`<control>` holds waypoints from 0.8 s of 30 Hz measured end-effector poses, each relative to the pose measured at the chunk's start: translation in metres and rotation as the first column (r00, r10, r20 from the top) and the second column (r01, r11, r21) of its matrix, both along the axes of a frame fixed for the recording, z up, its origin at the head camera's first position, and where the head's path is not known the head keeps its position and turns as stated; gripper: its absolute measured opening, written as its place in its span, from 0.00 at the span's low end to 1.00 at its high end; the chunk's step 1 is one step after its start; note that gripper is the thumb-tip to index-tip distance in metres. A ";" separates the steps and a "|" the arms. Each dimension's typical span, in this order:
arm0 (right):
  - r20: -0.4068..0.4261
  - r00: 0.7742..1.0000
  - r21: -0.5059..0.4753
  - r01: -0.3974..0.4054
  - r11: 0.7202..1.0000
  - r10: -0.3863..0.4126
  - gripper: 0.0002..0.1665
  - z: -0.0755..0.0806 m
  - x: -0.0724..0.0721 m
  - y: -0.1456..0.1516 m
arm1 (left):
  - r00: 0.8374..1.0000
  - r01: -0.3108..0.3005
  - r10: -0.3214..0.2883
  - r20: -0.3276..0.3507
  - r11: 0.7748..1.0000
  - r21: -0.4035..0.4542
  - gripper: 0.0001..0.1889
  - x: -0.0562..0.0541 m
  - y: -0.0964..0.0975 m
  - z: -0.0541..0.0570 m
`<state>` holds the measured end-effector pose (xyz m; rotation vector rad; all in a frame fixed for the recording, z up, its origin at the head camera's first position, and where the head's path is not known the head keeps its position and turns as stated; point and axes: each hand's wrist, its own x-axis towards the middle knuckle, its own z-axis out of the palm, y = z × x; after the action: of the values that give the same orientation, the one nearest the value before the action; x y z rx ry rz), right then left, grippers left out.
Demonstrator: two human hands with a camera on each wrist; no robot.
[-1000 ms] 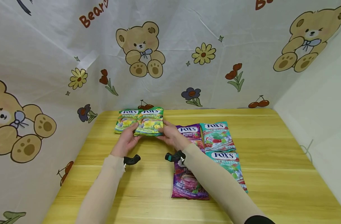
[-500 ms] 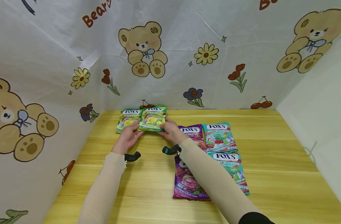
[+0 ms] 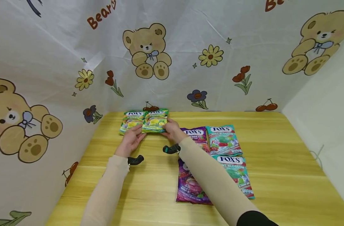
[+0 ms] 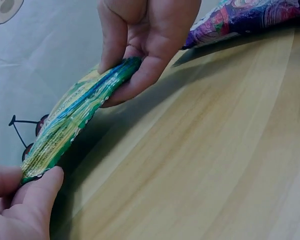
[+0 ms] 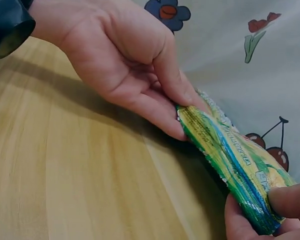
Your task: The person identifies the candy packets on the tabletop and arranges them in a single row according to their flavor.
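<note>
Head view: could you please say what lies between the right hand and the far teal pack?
The far purple pack lies there in the head view.

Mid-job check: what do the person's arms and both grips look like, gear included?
The left sleeve and right sleeve are long, plain beige. A curved black gadget sits at each wrist; the right gadget has a teal mark. Something black, unclear what, overlaps the right sleeve near the frame's bottom. The left grip and right grip wear no gloves.

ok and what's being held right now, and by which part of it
A green FOX'S bag, the right one of two. The left hand pinches its near left corner, the right hand its near right corner.
</note>
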<state>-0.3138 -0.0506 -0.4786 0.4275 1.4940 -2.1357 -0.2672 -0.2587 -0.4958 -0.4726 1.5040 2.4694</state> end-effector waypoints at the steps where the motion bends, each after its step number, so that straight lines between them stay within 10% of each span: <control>1: -0.004 1.000 0.009 0.007 1.000 -0.007 0.43 -0.002 0.000 0.000 | 1.000 -0.009 0.009 0.005 1.000 0.000 0.27 0.000 0.001 0.000; 10: -0.084 0.995 0.160 0.061 0.985 -0.048 0.41 -0.012 0.002 0.000 | 0.986 -0.160 0.162 0.028 0.985 -0.066 0.26 0.001 0.015 -0.007; 24: -0.200 0.980 0.527 0.100 0.844 0.009 0.38 0.000 0.008 -0.003 | 0.956 -0.259 0.277 0.095 0.951 -0.167 0.23 0.006 0.023 -0.004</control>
<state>-0.3063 -0.0534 -0.4790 0.4531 2.2252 -1.8031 -0.2609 -0.2357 -0.4996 -0.8901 1.6863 2.4762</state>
